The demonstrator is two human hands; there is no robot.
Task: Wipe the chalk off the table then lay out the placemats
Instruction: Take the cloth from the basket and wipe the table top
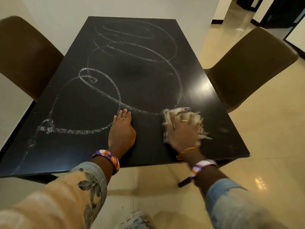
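White chalk loops (105, 80) cover most of the black table (214, 96), from the far end down to the near left corner. My left hand (122, 131) rests flat on the tabletop near the front middle, fingers straight, over the end of a chalk line. My right hand (183, 131) presses a pale, frayed cloth (166, 134) on the table at the near right; the hand and cloth are motion-blurred. The surface right of the cloth looks mostly free of chalk. No placemats are in view.
A brown chair (24, 53) stands at the table's left side and another brown chair (252, 66) at its right. A white wall lies behind the far end. Glossy cream floor tiles (272, 146) spread to the right and front.
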